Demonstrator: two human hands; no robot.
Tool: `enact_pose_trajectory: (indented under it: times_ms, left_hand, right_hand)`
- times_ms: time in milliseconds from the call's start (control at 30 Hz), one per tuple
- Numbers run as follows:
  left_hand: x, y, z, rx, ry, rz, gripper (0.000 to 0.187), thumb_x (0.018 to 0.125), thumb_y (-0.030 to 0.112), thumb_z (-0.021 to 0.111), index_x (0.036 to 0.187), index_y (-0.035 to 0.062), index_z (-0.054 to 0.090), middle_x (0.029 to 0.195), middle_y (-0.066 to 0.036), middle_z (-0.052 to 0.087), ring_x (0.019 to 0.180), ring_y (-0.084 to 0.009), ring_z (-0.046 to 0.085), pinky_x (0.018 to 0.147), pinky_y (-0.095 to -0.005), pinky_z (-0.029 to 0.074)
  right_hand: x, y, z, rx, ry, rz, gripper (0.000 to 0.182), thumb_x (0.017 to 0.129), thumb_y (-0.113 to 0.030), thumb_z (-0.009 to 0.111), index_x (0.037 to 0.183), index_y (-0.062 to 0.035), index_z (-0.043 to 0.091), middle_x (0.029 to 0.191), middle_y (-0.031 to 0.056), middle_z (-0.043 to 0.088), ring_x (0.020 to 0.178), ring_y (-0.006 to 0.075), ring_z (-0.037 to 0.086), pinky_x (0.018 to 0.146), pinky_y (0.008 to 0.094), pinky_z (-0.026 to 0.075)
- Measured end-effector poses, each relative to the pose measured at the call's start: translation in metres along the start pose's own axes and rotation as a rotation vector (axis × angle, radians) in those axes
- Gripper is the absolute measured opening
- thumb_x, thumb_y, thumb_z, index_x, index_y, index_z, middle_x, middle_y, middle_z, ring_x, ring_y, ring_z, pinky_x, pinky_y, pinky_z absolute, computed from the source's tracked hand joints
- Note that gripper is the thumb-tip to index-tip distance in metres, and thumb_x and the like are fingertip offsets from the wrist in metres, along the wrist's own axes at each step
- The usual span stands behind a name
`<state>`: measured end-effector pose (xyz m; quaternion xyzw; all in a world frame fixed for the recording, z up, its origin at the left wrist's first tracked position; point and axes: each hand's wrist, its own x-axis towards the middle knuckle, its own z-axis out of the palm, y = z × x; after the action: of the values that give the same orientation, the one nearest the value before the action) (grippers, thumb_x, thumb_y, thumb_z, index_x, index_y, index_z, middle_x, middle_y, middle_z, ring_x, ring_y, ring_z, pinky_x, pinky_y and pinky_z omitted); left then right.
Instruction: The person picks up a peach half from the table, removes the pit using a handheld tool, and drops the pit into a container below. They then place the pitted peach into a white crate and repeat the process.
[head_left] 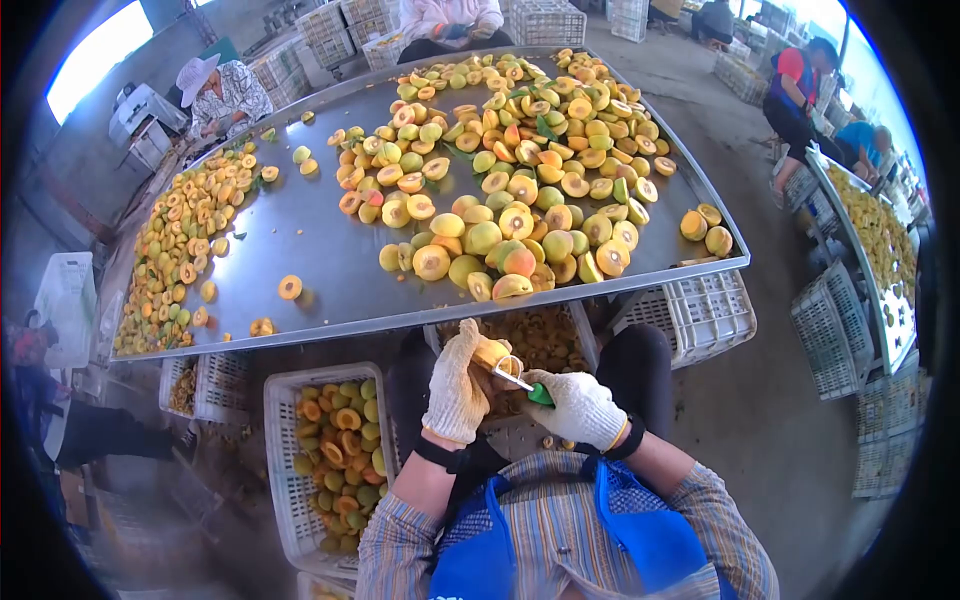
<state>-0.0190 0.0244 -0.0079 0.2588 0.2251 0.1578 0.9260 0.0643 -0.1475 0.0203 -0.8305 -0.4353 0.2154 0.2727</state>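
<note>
My left hand (455, 390), in a white knitted glove, is closed around a yellow peach half (490, 352) above my lap. In my right hand (582, 408), gloved too, is a pitting knife (540, 395) with a green handle and a metal loop at its end. The loop lies right at the cut face of the peach half. Just beyond my hands, a metal table (330, 235) bears a large pile of halved peaches (520, 185), many with brown pits showing. Below my hands, a crate (583, 335) between my knees holds brownish pieces.
A white crate (280, 480) of peach halves stands on the floor at my left. Another white crate (705, 318) is under the table's right end. More peach halves (180, 240) lie along the left edge. People sit at the far side and left, others work at a table (880, 260) rightward.
</note>
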Motion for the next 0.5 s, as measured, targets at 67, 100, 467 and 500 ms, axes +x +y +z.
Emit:
enact_pose_trajectory:
  times_ms: [67, 100, 467, 500]
  left_hand:
    - [-0.006, -0.004, 0.000, -0.010, -0.038, 0.027, 0.037, 0.098, 0.043, 0.061, 0.100, 0.0057, 0.061, 0.096, -0.018, 0.068, 0.076, -0.0343, 0.071, 0.062, -0.0458, 0.061]
    - [-0.014, 0.003, 0.000, 0.064, -0.085, -0.059, 0.040, 0.099, 0.043, 0.058, 0.106, 0.0035, 0.061, 0.098, -0.018, 0.068, 0.077, -0.0341, 0.071, 0.063, -0.0459, 0.063]
    - [-0.034, -0.009, 0.015, 0.120, -0.159, -0.263, 0.049, 0.102, 0.048, 0.048, 0.116, 0.0029, 0.058, 0.090, -0.015, 0.068, 0.066, -0.0277, 0.069, 0.043, -0.0301, 0.053]
    - [-0.037, -0.009, 0.012, 0.158, -0.163, -0.286, 0.046, 0.102, 0.047, 0.048, 0.114, 0.0039, 0.058, 0.088, -0.014, 0.068, 0.062, -0.0253, 0.067, 0.041, -0.0280, 0.049]
  right_hand:
    - [-0.004, 0.000, -0.003, 0.007, -0.007, 0.017, 0.044, 0.083, -0.034, 0.071, 0.121, -0.0132, 0.065, 0.080, 0.0160, 0.070, 0.075, 0.0355, 0.070, 0.067, 0.0433, 0.057]
    - [-0.006, -0.001, -0.004, 0.031, 0.015, 0.052, 0.042, 0.084, -0.033, 0.069, 0.121, -0.0132, 0.065, 0.083, 0.0171, 0.071, 0.077, 0.0362, 0.070, 0.069, 0.0447, 0.057]
    - [-0.009, 0.024, -0.030, 0.753, 0.019, 0.064, 0.050, 0.087, -0.031, 0.075, 0.130, -0.0080, 0.064, 0.075, -0.0001, 0.066, 0.057, 0.0053, 0.055, 0.056, 0.0248, 0.048]
    - [-0.009, 0.019, -0.032, 0.727, -0.010, 0.047, 0.050, 0.087, -0.030, 0.076, 0.130, -0.0076, 0.065, 0.078, 0.0006, 0.068, 0.061, 0.0061, 0.057, 0.059, 0.0253, 0.049]
